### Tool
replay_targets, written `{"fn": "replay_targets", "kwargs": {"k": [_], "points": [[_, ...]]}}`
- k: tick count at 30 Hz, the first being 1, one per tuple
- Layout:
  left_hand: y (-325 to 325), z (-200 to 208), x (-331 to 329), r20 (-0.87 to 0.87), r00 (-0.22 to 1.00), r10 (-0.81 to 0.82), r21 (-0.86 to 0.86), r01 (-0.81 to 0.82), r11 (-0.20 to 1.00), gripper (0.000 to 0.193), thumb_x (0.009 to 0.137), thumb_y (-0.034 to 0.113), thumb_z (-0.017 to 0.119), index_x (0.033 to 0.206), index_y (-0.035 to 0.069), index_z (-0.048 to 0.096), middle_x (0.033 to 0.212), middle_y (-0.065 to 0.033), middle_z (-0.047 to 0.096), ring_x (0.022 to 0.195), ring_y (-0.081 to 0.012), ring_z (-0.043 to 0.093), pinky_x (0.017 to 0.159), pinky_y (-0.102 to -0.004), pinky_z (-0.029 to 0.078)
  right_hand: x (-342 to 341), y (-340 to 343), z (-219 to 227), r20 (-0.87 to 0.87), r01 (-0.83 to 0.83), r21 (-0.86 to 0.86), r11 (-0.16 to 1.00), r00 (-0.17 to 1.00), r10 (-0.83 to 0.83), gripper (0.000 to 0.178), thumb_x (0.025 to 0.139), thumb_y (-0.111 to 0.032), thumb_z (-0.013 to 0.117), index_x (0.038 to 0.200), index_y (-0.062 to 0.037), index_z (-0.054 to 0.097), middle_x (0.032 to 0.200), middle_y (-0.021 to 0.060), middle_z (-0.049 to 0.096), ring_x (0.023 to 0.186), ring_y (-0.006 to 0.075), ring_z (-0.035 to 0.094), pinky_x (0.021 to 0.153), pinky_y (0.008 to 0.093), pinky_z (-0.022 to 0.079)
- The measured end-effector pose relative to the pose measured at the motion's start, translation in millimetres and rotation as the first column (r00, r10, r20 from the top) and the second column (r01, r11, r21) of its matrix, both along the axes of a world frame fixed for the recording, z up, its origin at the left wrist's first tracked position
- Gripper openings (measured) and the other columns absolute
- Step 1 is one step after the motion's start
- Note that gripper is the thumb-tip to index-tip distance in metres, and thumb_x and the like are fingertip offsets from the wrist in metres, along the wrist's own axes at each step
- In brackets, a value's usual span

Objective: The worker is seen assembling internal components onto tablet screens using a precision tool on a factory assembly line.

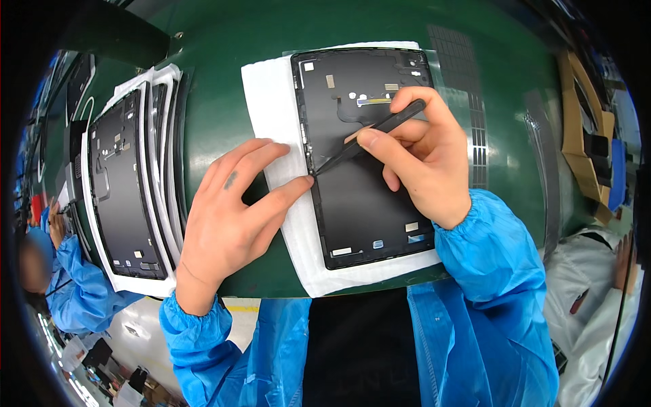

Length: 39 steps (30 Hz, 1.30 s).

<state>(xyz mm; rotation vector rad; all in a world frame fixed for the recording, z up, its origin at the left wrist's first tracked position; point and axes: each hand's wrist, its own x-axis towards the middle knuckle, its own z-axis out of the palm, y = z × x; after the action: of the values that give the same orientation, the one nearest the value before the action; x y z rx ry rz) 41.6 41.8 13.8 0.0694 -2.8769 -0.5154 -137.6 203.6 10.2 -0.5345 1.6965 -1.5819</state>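
A black tablet-like back housing (369,210) lies on a white foam sheet (271,102), its inner side up, with small pads, labels and a thin flex cable on it. Black tweezers (393,123) are held in my right hand (437,163), between thumb and fingers. Their tips point down to the left long edge of the housing, about halfway along. Beside those tips, my left hand (234,207) rests with fingers apart, its thumb tip touching the same edge. Whether the tips grip anything is too small to tell.
Left of me stands a stack of similar housings (125,197) with white sheets between them. Dark strips of small rectangular pieces (478,129) lie on the green table (332,24) at the right. Beyond is a cardboard box (580,136). People sit on both sides.
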Motion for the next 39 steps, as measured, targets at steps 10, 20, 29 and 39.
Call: {"fn": "replay_targets", "kwargs": {"k": [10, 20, 29, 39], "points": [[-2.9, -6.8, -2.8, -0.062, 0.998, 0.017, 0.073, -0.013, 0.997, 0.024, 0.071, 0.004, 0.074, 0.095, 0.008, 0.070, 0.110, -0.0057, 0.065, 0.110, -0.0310, 0.060, 0.088, -0.0415, 0.049, 3.6, 3.6, -19.8, -0.235, -0.203, -0.038, 0.978, 0.953, 0.189, 0.035, 0.085, -0.008, 0.074, 0.107, -0.0061, 0.047, 0.072, 0.0088, 0.071, 0.051, 0.0062, 0.051, 0.049, 0.0243, 0.038], [-4.4, -10.6, 1.2, -0.128, 0.989, -0.077, 0.046, 0.083, 0.995, 0.030, 0.064, 0.003, 0.074, 0.092, 0.008, 0.069, 0.106, -0.0041, 0.066, 0.104, -0.0297, 0.062, 0.083, -0.0397, 0.050, 4.3, 1.4, -27.1, -0.281, -0.148, -0.135, 0.980, 0.954, 0.105, 0.035, 0.086, -0.008, 0.074, 0.108, -0.0066, 0.047, 0.071, 0.0096, 0.071, 0.050, 0.0085, 0.052, 0.049, 0.0249, 0.038], [1.8, -7.3, -4.9, -0.108, 0.984, -0.143, 0.002, 0.144, 0.990, 0.031, 0.065, 0.001, 0.071, 0.094, 0.011, 0.070, 0.101, -0.0037, 0.065, 0.100, -0.0274, 0.061, 0.080, -0.0397, 0.050, 2.4, 0.7, -24.7, -0.229, -0.085, -0.099, 0.991, 0.972, 0.060, 0.034, 0.085, -0.008, 0.075, 0.106, -0.0074, 0.048, 0.068, 0.0077, 0.070, 0.054, 0.0069, 0.054, 0.052, 0.0241, 0.040], [1.0, 1.0, -11.9, -0.013, 0.983, -0.185, -0.122, 0.182, 0.976, 0.028, 0.069, -0.003, 0.067, 0.091, 0.015, 0.068, 0.095, -0.0060, 0.057, 0.093, -0.0269, 0.060, 0.076, -0.0403, 0.049, 4.9, -1.5, -11.9, -0.082, -0.019, -0.088, 0.996, 0.997, 0.012, 0.034, 0.087, -0.004, 0.072, 0.110, -0.0065, 0.046, 0.070, 0.0049, 0.068, 0.062, 0.0037, 0.058, 0.053, 0.0194, 0.040]]}}
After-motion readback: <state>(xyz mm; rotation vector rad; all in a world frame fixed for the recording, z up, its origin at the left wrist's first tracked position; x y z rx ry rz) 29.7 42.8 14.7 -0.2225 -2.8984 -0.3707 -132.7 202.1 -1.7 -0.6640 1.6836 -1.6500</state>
